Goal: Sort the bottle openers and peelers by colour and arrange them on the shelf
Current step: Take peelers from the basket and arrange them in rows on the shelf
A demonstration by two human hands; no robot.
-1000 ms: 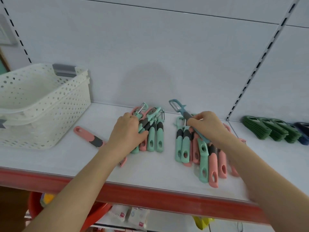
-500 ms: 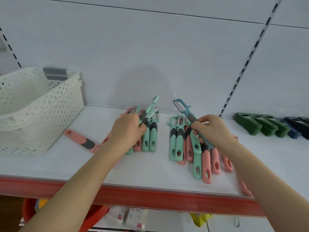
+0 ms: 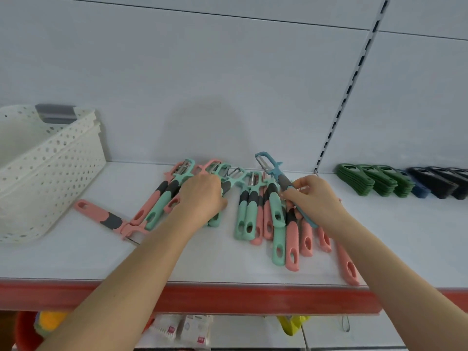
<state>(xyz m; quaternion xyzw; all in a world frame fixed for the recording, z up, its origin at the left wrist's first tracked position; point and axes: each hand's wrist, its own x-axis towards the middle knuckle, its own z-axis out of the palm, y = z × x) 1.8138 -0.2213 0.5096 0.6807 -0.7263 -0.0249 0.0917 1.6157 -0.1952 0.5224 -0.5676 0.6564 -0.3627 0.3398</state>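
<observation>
My right hand point(image 3: 314, 198) pinches a blue plastic peeler point(image 3: 274, 172). My left hand point(image 3: 202, 196) grips a mint-green plastic peeler point(image 3: 239, 179). Lifting either may scatter the mixed pile point(image 3: 292, 249).

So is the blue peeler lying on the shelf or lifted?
Lifted: the right hand pinches the blue peeler by its handle, head angled up off the shelf.

Forearms reach forward; left hand point(image 3: 202, 196) and right hand point(image 3: 314, 198) curl, gripping.
</observation>
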